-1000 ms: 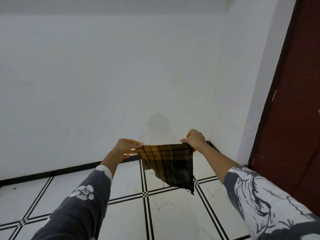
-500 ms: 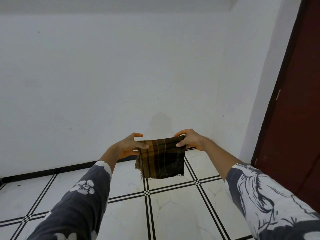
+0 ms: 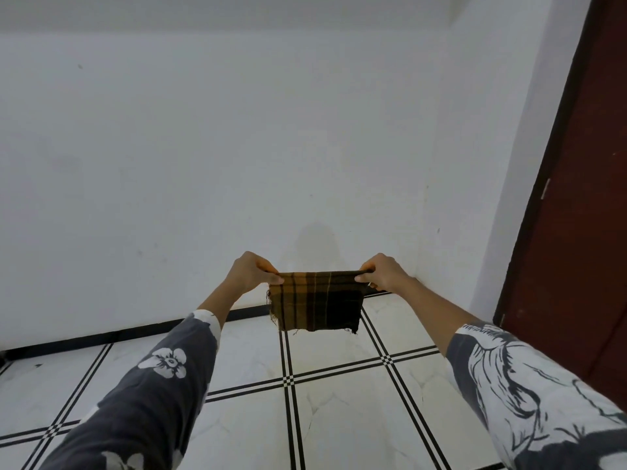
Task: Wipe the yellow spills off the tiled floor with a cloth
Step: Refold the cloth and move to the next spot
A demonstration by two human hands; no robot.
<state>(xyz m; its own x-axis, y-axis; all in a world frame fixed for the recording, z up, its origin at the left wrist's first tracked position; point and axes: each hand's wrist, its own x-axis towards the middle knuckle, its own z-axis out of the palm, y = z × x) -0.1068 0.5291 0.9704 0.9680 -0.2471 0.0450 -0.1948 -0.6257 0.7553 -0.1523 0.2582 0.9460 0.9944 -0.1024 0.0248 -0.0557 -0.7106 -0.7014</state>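
A brown and black plaid cloth (image 3: 315,301) hangs folded in the air in front of me, above the white tiled floor (image 3: 339,418) with black grid lines. My left hand (image 3: 249,273) pinches its top left corner. My right hand (image 3: 383,273) pinches its top right corner. The top edge is stretched taut between the two hands, and the lower edge is frayed. No yellow spill shows on the tiles in view.
A white wall (image 3: 237,147) with a black skirting strip (image 3: 118,332) stands just ahead. A dark red door (image 3: 583,198) is at the right, next to the room's corner.
The cloth hung as a slanted triangle, then was folded into a shorter rectangle. Both hands have risen a little and now pull its top edge straight.
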